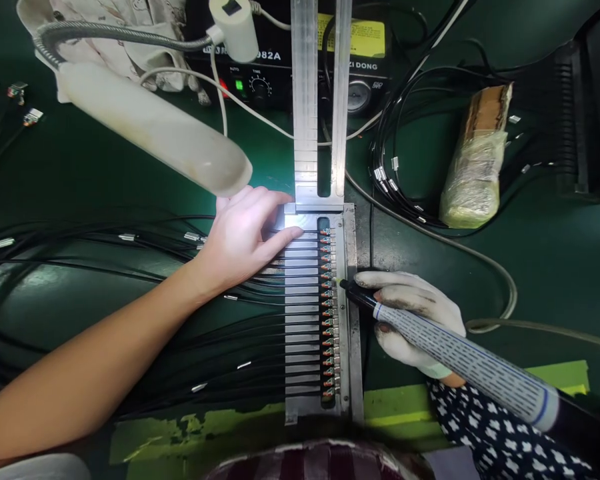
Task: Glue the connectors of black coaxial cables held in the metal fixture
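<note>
My bare left hand (245,230) rests at the upper left corner of a metal fixture (303,333), thumb stretched onto the plate and index finger at its top edge. The other fingers are partly hidden. Black cables (260,320) lie side by side in the fixture, their ends carrying small green-and-orange connector boards (327,322) in a row. In a stained white glove, my right hand (420,313) closes around a thick marker-like pen (460,357) with a grey, blue-lined barrel. The pen's tip is at the row's right side, around mid-row; contact cannot be made out.
Above my left hand hangs a white lamp (155,127) on a bent metal neck. Metal rails (306,100) run back from the fixture toward a black control box (265,83). At right lie a plastic-wrapped block (475,160), coiled cables (380,153) and a grey hose (505,287).
</note>
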Available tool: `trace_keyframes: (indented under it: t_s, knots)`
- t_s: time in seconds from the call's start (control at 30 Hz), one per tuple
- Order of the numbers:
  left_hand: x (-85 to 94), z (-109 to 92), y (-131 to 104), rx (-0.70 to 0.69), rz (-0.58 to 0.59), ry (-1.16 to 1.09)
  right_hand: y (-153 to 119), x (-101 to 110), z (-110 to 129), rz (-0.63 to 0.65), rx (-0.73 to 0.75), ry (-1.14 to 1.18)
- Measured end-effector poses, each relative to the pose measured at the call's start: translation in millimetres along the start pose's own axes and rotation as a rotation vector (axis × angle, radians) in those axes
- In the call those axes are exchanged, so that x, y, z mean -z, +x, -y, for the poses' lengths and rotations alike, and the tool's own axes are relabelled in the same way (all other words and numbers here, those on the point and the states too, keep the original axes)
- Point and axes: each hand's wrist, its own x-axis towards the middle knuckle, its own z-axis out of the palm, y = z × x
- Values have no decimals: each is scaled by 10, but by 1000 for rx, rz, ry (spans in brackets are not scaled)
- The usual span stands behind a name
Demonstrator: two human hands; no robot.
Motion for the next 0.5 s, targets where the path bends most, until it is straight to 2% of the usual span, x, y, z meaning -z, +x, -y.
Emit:
trace_keyframes:
  t_s: [0.17,0.5]
  knots:
    - [6,-13,3,11,-1,-2,23,-2,-7,-18,-6,3]
    - [3,-11,7,5,-5,-11,29,35,18,24,-3,7]
